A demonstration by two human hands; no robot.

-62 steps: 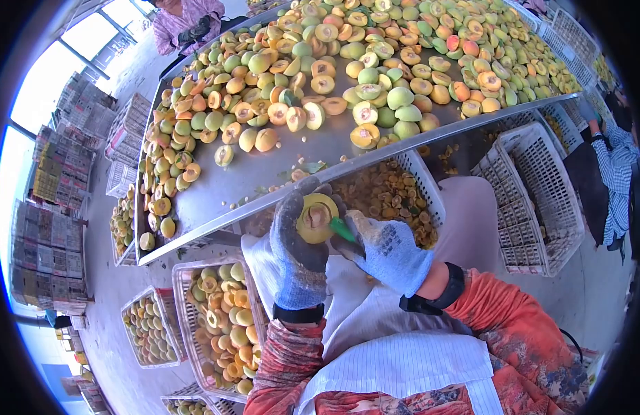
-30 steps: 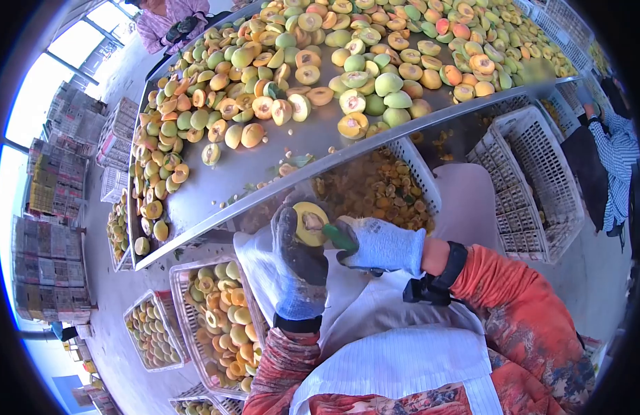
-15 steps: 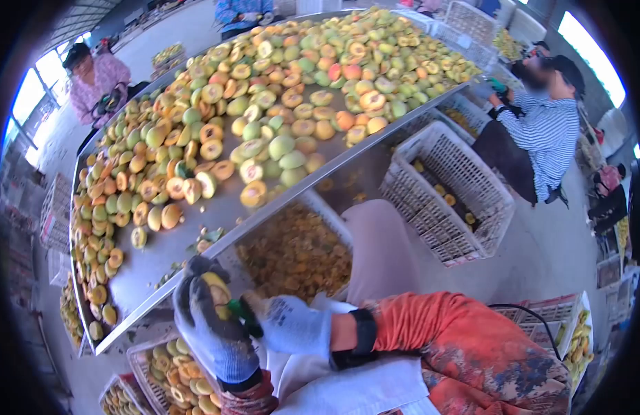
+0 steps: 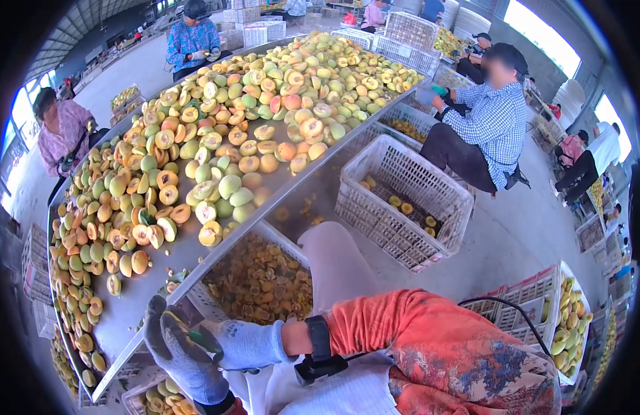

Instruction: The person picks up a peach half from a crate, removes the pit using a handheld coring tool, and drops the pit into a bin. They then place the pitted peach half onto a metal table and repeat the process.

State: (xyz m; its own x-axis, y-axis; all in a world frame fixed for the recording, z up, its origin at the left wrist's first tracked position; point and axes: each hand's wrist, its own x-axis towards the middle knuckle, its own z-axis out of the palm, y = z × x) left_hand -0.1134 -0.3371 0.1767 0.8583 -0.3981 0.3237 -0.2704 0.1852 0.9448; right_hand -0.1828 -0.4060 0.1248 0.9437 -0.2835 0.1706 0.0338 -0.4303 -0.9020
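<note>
My left hand (image 4: 185, 356), in a grey-blue glove with a dark palm, is curled at the near corner of the metal table. A yellowish edge of an apricot (image 4: 175, 319) shows between its thumb and fingers; the rest is hidden. My right hand (image 4: 245, 344), in a light blue glove, meets it from the right, closed around a small green-handled tool (image 4: 204, 340) whose tip cannot be made out. Below the table's edge, just beyond my hands, stands a crate of brownish scraps (image 4: 259, 280). Halved and whole apricots (image 4: 230, 185) are heaped across the metal table (image 4: 143, 297).
A white plastic crate (image 4: 403, 200) with a few apricot pieces stands right of my knee. Filled crates sit at lower left (image 4: 169, 398) and lower right (image 4: 569, 325). A person in a checked shirt (image 4: 489, 128) sits at the right side; two others (image 4: 194, 45) work across the table.
The view has tilted up and turned right, so the table sits lower and further left. The fruit in my left hand, plainly visible before, is now mostly covered. My hands remain together.
</note>
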